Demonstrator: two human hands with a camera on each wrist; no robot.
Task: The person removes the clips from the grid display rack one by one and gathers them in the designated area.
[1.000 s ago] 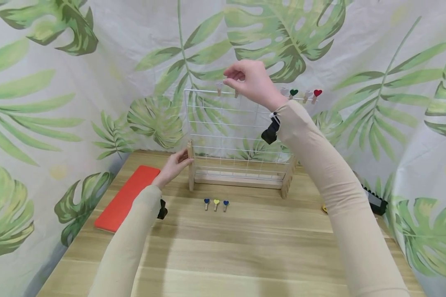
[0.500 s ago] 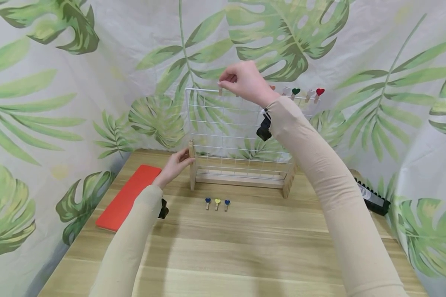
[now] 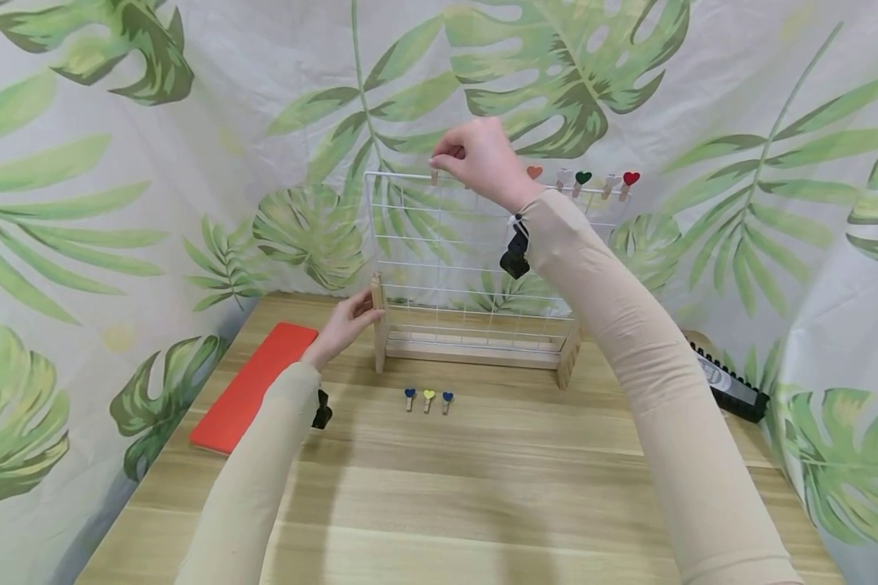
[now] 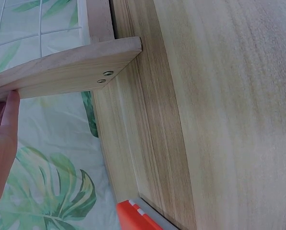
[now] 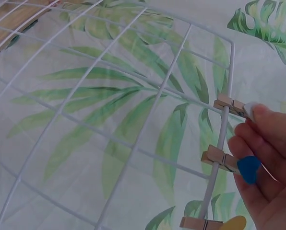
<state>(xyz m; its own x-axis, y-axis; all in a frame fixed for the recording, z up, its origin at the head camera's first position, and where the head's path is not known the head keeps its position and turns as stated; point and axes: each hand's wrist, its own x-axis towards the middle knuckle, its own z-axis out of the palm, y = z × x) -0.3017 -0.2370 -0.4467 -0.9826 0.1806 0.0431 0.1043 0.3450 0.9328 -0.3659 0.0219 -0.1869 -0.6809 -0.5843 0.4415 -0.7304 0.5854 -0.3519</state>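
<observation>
My right hand (image 3: 486, 158) pinches the white heart end of a small wooden clothespin (image 5: 229, 103), its thumb on the heart. The clothespin is clipped across the top wire of a white wire grid rack (image 3: 475, 356) with a wooden base. Along the same wire, a clothespin with a blue heart (image 5: 248, 169) and one with a yellow heart (image 5: 234, 223) follow, close to my fingers. My left hand (image 3: 344, 329) holds the rack's left wooden post (image 4: 66, 72), thumb at its front side and fingers partly hidden behind it.
Several heart clothespins, including an orange heart (image 3: 534, 172) and a red heart (image 3: 632, 178), sit farther right on the top wire. Two blue clothespins and a yellow clothespin (image 3: 428, 400) lie before the rack. A red flat case (image 3: 252, 390) lies left, a black-edged object (image 3: 732, 386) right.
My right hand has moved slightly left along the top wire, and its fingertips have closed on the white-heart clothespin. The left hand stays on the post.
</observation>
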